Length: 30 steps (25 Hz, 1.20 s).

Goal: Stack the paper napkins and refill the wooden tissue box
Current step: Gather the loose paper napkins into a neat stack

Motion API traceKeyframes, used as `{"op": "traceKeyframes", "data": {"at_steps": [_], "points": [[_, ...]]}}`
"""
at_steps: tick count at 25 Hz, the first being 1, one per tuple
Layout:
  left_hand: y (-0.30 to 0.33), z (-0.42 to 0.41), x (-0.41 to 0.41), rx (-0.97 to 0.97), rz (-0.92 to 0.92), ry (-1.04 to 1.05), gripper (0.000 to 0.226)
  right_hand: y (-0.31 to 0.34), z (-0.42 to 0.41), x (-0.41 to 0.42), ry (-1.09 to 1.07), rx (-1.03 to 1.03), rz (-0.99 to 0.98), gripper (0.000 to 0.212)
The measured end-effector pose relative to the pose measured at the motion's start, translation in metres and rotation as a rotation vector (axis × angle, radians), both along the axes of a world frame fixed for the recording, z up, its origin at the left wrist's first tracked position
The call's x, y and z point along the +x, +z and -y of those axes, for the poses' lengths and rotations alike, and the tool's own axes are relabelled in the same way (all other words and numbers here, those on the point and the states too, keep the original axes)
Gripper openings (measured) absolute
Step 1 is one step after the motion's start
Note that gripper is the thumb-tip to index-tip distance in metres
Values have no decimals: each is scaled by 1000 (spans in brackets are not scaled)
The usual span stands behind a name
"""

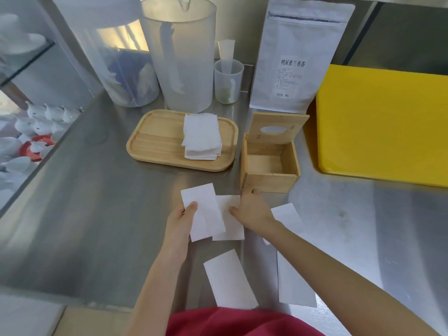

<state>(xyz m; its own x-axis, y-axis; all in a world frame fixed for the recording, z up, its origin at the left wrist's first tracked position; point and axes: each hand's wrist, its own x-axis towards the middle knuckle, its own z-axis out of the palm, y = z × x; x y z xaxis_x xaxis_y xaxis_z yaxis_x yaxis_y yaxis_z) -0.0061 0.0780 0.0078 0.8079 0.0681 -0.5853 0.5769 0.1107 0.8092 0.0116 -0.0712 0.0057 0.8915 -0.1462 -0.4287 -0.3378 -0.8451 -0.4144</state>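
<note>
A person stands at a steel counter [92, 214], seen from above through a head-worn camera. The left hand [180, 223] pinches 1 folded napkin [203, 212] by its left edge, thumb on top. The right hand [252, 212] rests fingers-down on a second napkin [230, 221] that lies partly under the first, pressing or gathering it rather than clenching. 3 more loose napkins lie flat nearby: 1 close to the body [230, 280], 1 to its right [294, 282], and 1 partly hidden behind the right forearm [286, 214]. Farther back, a small pile of napkins [202, 137] sits on a wooden tray [155, 141]. Just right of the tray, the wooden tissue box [270, 166] stands open, lid tilted up, and looks empty. Stacking seems barely begun; gathering the loose napkins and filling the box remain.
</note>
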Motion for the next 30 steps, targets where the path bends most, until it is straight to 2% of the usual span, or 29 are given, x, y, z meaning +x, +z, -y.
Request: {"op": "traceKeyframes", "data": {"at_steps": [3,8,12,15,20,24,26,30], "points": [[-1,-3,-2,2,-7,4,25,-1,-13,3,-8,-62,-28,52],[-1,-7,0,5,-13,26,21,-4,-13,5,-64,6,-59,45],[1,-7,-1,20,-2,10,27,-5,-11,2,-47,28,3,33],[4,-7,-2,8,16,16,29,1,-5,-5,-99,180,60,25],[11,-3,-4,-14,30,-6,30,27,17,-21,-176,453,107,30],[9,1,-4,-21,28,-54,32,47,31,-31,-257,635,131,11],[9,5,-5,-31,17,-91,40,52,33,-32,-277,725,122,10],[12,16,-10,-86,15,-147,42,53,24,-31,-241,690,134,15]]}}
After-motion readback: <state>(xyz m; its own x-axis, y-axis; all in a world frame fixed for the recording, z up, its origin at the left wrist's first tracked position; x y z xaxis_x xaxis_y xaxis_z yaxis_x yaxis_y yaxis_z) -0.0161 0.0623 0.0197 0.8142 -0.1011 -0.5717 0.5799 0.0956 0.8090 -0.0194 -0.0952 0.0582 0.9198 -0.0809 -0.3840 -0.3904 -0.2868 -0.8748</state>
